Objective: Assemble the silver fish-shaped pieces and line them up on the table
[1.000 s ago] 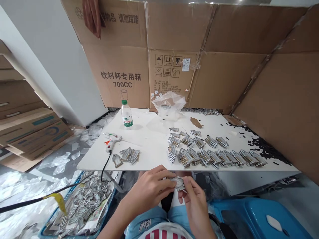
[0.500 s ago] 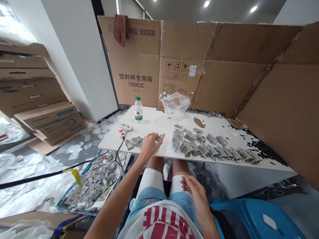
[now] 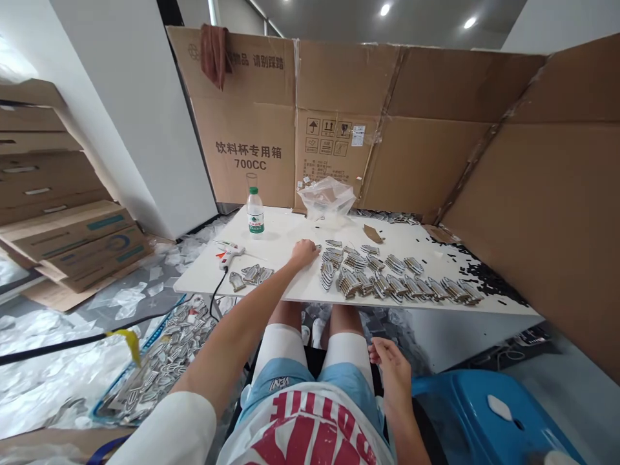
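Observation:
My left hand (image 3: 305,253) reaches over the white table with its fingers closed on a flat grey pointed piece (image 3: 318,247). Only the tip of that piece shows past the fingers. Just right of this hand stand stacks of similar grey pieces (image 3: 349,282), several rows of them along the front edge. A small loose heap of the same pieces (image 3: 252,274) lies to the left, under my forearm's far side. Beside my right thigh hangs my right hand (image 3: 393,365), its fingers loosely curled and no object visible in it.
A glue gun (image 3: 230,256) with a black cable and a water bottle (image 3: 255,212) stand on the left of the table (image 3: 285,226). A clear plastic bag (image 3: 327,197) sits behind. Small black strips (image 3: 489,281) cover the right end. A blue-rimmed basket (image 3: 104,394) of grey pieces is lower left.
My left hand has moved away from me with the grey piece, toward the back of the stacks. My right hand has shifted right, off the thigh. The view has turned slightly right.

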Available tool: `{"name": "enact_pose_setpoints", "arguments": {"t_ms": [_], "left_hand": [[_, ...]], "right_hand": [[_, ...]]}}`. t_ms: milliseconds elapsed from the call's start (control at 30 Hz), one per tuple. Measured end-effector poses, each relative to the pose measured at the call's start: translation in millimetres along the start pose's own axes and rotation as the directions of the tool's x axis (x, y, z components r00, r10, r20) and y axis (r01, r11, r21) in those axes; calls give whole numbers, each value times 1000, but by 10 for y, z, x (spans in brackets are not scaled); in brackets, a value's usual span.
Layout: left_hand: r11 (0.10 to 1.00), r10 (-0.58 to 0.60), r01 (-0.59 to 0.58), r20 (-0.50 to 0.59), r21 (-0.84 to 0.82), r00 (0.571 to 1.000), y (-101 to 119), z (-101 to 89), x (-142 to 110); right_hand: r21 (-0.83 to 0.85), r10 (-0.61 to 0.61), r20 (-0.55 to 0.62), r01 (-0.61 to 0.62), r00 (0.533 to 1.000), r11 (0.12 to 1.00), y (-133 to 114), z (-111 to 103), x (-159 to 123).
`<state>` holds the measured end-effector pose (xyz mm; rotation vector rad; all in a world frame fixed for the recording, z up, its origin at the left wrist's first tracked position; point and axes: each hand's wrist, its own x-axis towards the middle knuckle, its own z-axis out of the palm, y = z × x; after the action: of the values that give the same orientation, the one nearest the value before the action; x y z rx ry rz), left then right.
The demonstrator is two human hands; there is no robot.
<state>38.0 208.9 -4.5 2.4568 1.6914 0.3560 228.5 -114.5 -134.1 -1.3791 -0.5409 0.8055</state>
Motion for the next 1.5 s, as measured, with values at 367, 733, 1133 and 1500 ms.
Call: {"name": "enact_pose_setpoints", "arguments": {"t_ms": [367,733,1133,1500], "left_hand": [[949,284,-265,-92,172,955,-164,-16,-1012],[959,208,-167,-168,228,964,-95,147,-872],[970,143,-102,-174,221,974,-227,167,-593],[982,-14,46,-173,181,985,-479,138,-352]], "right_hand": [[125,13,-313,28,950,992,-66,-356,240],[74,-90,-487,143,869,987,-1,-450,271],[-80,-86,-722,41,686,996,543,-791,485],[-160,-54,-722,-90,690,983,687,-752,514]]}}
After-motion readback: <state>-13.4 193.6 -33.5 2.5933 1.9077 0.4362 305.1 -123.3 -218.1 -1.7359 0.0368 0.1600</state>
